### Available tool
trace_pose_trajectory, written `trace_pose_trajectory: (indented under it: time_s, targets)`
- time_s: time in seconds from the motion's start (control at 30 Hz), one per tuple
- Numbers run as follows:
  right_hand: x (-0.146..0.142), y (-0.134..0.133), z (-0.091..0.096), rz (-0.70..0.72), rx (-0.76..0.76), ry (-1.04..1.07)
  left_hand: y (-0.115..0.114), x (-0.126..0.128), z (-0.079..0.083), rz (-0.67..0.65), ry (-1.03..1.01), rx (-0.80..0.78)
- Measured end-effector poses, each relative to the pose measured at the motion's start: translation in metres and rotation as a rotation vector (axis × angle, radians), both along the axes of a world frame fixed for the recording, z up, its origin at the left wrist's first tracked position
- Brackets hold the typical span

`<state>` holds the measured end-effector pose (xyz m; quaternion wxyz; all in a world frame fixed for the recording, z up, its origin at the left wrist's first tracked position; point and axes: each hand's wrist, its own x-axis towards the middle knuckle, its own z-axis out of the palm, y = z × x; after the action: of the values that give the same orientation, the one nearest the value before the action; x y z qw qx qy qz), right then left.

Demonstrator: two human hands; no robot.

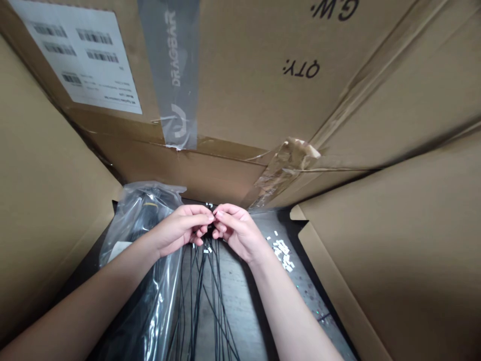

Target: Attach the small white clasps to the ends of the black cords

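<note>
Carefully, left hand [179,229] & right hand [239,231] pinch narrow, fingertips meeting over thin black cables [199,301] (white bits [206,249] nearby). Whatever's held: can't tell, fingers hide it

Thin black cables [198,296] hang in a loose fan, small white tags [207,249] near their tops.

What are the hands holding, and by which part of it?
The left hand and right hand appear to pinch a bundle of thin black cables at its top end; the hands hide the exact hold.
</note>
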<state>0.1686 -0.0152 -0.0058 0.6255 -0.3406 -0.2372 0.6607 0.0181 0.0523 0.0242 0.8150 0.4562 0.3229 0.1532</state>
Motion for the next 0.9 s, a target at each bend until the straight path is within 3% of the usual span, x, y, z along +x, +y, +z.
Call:
trace_pose_trajectory:
  time_s: [0.9]
  targets:
    - [-0.0023, 0.0027, -0.0022, -0.081, -0.006, -0.074, -0.0029, 0.0051, 0.0015, 0.119, 0.029, 0.151]
